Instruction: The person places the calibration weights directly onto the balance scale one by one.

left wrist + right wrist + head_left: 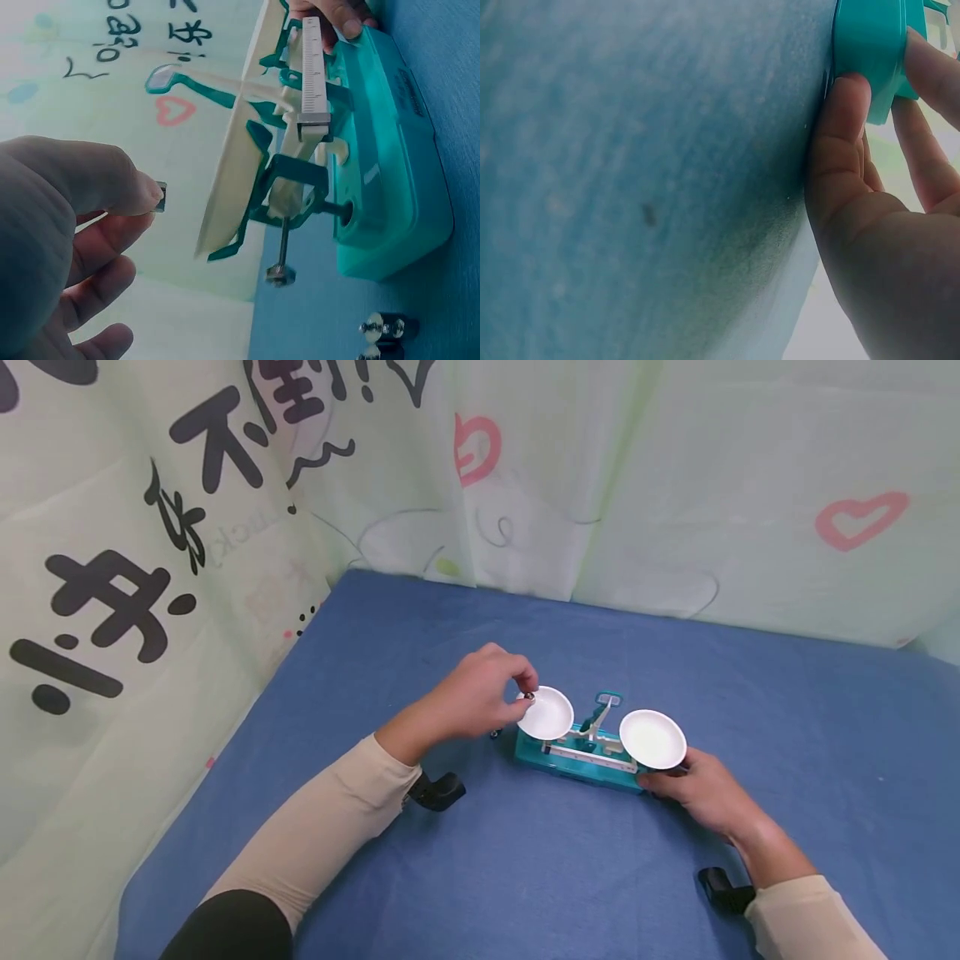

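Note:
A teal balance scale (577, 762) with two white pans stands on the blue cloth. My left hand (480, 692) pinches a small metal weight (160, 196) between thumb and finger, above the edge of the left pan (546, 713). In the left wrist view, that hand (75, 240) is apart from the pan's underside. My right hand (708, 793) grips the right end of the teal base (870, 56) below the right pan (652, 739); the right wrist view shows the hand's (892, 195) thumb and fingers around that end.
Metal weights (390, 328) lie on the cloth beside the scale's left end. The blue cloth (480, 877) spreads around the scale. A pale curtain (675, 485) with drawings and dark lettering hangs behind and at the left.

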`<action>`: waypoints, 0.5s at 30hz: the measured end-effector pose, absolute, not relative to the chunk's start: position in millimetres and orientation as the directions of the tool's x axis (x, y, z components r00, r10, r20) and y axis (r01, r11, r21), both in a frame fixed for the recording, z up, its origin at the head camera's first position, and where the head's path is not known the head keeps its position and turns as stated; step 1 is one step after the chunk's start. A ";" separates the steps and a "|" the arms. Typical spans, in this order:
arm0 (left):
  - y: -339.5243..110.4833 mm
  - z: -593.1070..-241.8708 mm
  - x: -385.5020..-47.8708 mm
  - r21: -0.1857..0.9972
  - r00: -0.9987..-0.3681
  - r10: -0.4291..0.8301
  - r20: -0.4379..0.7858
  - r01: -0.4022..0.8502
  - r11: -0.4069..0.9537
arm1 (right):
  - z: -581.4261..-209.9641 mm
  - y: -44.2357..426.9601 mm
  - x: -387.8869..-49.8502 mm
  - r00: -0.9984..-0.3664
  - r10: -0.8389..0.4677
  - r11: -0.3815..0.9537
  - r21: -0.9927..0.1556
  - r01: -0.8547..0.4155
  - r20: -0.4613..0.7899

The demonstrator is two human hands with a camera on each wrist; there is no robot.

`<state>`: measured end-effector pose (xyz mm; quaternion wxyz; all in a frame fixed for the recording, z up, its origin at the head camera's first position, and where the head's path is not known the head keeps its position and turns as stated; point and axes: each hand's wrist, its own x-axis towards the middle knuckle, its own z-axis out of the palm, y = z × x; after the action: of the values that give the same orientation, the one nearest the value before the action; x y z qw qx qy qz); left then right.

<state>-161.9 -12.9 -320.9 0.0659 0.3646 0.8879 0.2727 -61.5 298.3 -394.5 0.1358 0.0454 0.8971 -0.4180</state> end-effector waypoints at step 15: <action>13.0 -319.2 -167.5 0.370 -0.662 0.749 0.013 0.699 0.612 | -394.5 296.8 -58.8 -0.955 -0.035 0.634 -0.745 0.208 -0.296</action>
<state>-167.5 13.0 -319.2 0.0716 0.4047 0.8948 0.1742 -58.8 296.8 -394.5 0.1427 0.0483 0.8926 -0.4249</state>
